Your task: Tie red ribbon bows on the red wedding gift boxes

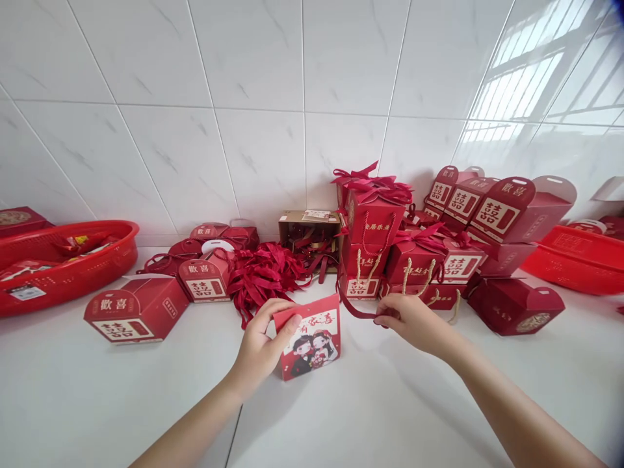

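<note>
In the middle stands a red gift box (312, 341) printed with a cartoon bride and groom. My left hand (267, 338) grips it by its left side, thumb on the printed front and fingers behind. From the box's upper right corner a dark red ribbon (355, 313) curves across to my right hand (404, 322), which pinches its far end. How the ribbon is fixed at the box is hidden. Behind my left hand lies a heap of loose red ribbons (267, 276). Beyond my right hand are stacked red gift boxes with rope handles (373, 227) and ribbon bows.
A brown carton (291, 224) with ribbons stands against the tiled wall (258, 156). Red baskets sit at far left (104, 257) and far right (575, 260). More boxes stand on the white surface, including a left one (134, 309) and a right one (519, 305).
</note>
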Demonstrator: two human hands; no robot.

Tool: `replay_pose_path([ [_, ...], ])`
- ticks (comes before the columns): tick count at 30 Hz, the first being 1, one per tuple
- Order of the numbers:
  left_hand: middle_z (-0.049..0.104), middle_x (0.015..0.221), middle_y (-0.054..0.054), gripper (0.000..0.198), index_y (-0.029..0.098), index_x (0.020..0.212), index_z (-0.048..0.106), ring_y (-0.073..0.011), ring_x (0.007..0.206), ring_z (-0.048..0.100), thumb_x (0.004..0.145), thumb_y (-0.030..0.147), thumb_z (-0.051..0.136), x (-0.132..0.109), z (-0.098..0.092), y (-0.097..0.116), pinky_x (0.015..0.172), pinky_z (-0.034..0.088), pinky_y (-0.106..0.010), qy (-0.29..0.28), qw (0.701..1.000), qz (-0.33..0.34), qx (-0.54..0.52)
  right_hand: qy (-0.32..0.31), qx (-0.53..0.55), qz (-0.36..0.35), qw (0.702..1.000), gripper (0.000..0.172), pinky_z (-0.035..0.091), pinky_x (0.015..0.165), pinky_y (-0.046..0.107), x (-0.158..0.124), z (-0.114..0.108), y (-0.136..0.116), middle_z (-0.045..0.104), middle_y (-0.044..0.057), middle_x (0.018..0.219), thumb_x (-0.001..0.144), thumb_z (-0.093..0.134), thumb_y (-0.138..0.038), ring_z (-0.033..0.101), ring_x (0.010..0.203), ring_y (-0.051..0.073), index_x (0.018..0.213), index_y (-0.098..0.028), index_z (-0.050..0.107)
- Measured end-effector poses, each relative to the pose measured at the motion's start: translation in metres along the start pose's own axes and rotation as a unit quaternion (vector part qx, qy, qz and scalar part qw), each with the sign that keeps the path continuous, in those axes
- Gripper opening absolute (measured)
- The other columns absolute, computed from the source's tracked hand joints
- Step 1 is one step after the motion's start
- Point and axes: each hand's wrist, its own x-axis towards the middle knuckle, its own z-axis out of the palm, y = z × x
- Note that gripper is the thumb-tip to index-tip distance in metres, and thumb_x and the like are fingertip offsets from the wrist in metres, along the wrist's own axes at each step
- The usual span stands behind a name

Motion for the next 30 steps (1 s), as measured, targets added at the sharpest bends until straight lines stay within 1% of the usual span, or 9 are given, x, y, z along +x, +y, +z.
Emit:
replay_pose_path([
  [2, 0.056, 0.114, -0.007, 0.026, 0.024, 0.11, 0.062, -0.0228, 0.112, 0.052, 0.087, 0.034, 0.057, 0.011, -0.005, 0.017, 0.099, 0.041, -0.036, 0.04, 0.994, 0.088, 0.048, 0.041, 0.121, -0.045, 0.991, 0.014, 0.04, 0.061, 0.025, -0.002, -0.018, -0.018, 0.059, 0.001, 0.075, 0.087, 0.054, -0.031, 0.053, 0.067, 0.014, 0.078, -0.02, 0.053],
  [3, 0.053, 0.118, -0.007, 0.028, 0.026, 0.115, 0.061, -0.0228, 0.117, 0.048, 0.088, 0.031, 0.056, 0.016, -0.008, 0.029, 0.103, 0.037, -0.038, 0.077, 0.985, 0.134, 0.071, 0.056, 0.21, -0.072, 0.973, 0.016, 0.04, 0.06, 0.024, -0.004, -0.026, -0.028, 0.056, 0.0, 0.074, 0.088, 0.055, -0.035, 0.05, 0.066, 0.013, 0.081, -0.02, 0.052],
  [6, 0.053, 0.115, -0.005, 0.024, 0.028, 0.11, 0.064, -0.0214, 0.115, 0.049, 0.088, 0.023, 0.056, 0.025, -0.012, 0.074, 0.103, 0.036, -0.04, 0.163, 0.951, 0.231, 0.127, 0.045, 0.468, -0.164, 0.867, 0.017, 0.04, 0.06, 0.021, -0.008, -0.037, -0.06, 0.054, -0.002, 0.075, 0.087, 0.06, -0.037, 0.047, 0.064, 0.01, 0.087, -0.021, 0.055],
  [9, 0.057, 0.108, -0.003, 0.015, 0.028, 0.095, 0.068, -0.0204, 0.107, 0.054, 0.086, 0.021, 0.058, 0.021, -0.004, 0.114, 0.097, 0.039, -0.039, 0.099, 0.953, 0.244, 0.153, -0.029, 0.614, -0.23, 0.755, 0.016, 0.038, 0.056, 0.02, -0.009, -0.029, -0.083, 0.054, -0.002, 0.069, 0.085, 0.065, -0.035, 0.046, 0.062, 0.009, 0.081, -0.021, 0.059],
  [12, 0.058, 0.107, -0.003, 0.017, 0.027, 0.097, 0.066, -0.0208, 0.105, 0.055, 0.086, 0.018, 0.057, 0.011, 0.008, 0.131, 0.092, 0.04, -0.039, 0.062, 0.95, 0.257, 0.168, -0.105, 0.673, -0.232, 0.695, 0.019, 0.038, 0.054, 0.019, -0.011, -0.011, -0.092, 0.049, -0.003, 0.059, 0.08, 0.07, -0.039, 0.045, 0.057, 0.009, 0.085, -0.021, 0.064],
  [16, 0.059, 0.106, -0.004, 0.024, 0.024, 0.104, 0.063, -0.021, 0.104, 0.055, 0.085, 0.012, 0.054, -0.002, 0.013, 0.128, 0.089, 0.04, -0.038, 0.021, 0.942, 0.281, 0.184, -0.175, 0.695, -0.225, 0.66, 0.016, 0.039, 0.055, 0.018, -0.012, 0.006, -0.089, 0.044, -0.006, 0.054, 0.078, 0.073, -0.036, 0.041, 0.052, 0.007, 0.084, -0.023, 0.065],
  [21, 0.062, 0.101, -0.004, 0.019, 0.02, 0.096, 0.064, -0.0194, 0.101, 0.056, 0.081, 0.01, 0.056, -0.004, 0.009, 0.128, 0.089, 0.042, -0.036, 0.011, 0.947, 0.295, 0.128, -0.166, 0.716, -0.247, 0.632, 0.013, 0.035, 0.052, 0.017, -0.014, 0.013, -0.088, 0.043, -0.007, 0.057, 0.082, 0.069, -0.031, 0.034, 0.047, 0.005, 0.081, -0.023, 0.059],
  [27, 0.064, 0.095, -0.004, 0.019, 0.019, 0.095, 0.066, -0.0174, 0.094, 0.059, 0.079, 0.009, 0.059, -0.002, 0.012, 0.133, 0.086, 0.042, -0.035, -0.011, 0.945, 0.312, 0.092, -0.117, 0.678, -0.273, 0.672, 0.015, 0.03, 0.049, 0.018, -0.018, 0.02, -0.089, 0.043, -0.009, 0.058, 0.085, 0.066, -0.033, 0.028, 0.043, 0.003, 0.082, -0.024, 0.054],
  [30, 0.064, 0.092, -0.003, 0.019, 0.019, 0.092, 0.066, -0.0171, 0.089, 0.059, 0.079, 0.007, 0.058, -0.003, 0.011, 0.133, 0.083, 0.041, -0.036, -0.014, 0.942, 0.323, 0.09, -0.117, 0.672, -0.279, 0.675, 0.013, 0.025, 0.045, 0.017, -0.02, 0.02, -0.09, 0.044, -0.009, 0.06, 0.086, 0.065, -0.03, 0.027, 0.043, 0.003, 0.082, -0.024, 0.054],
])
